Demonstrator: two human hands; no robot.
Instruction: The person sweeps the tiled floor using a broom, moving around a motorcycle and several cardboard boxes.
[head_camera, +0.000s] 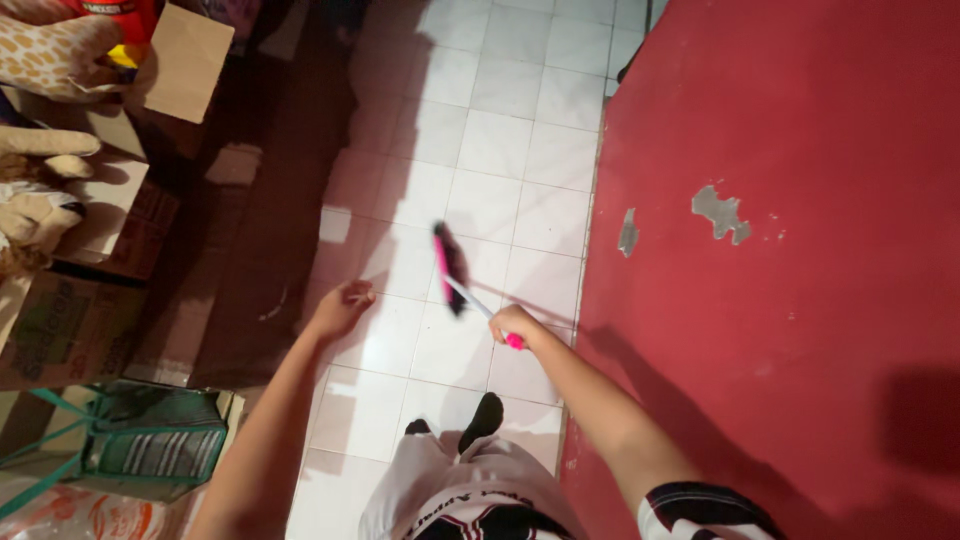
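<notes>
Right hand (512, 322) fisted round pink broom (450, 268) handle, arm outstretched; left hand (341, 308) empty, loosely curled above white tiled floor (505, 140).

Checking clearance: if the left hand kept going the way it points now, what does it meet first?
Probably nothing close: the left hand, empty, points up-frame over bare white tile floor. The broom lies to its right, off that line. Depth is unclear.

Brown cardboard boxes (110, 215) stacked along left edge; green-printed carton (55, 330) below them; orange-printed plastic bag (90, 515) at bottom-left corner.
</notes>
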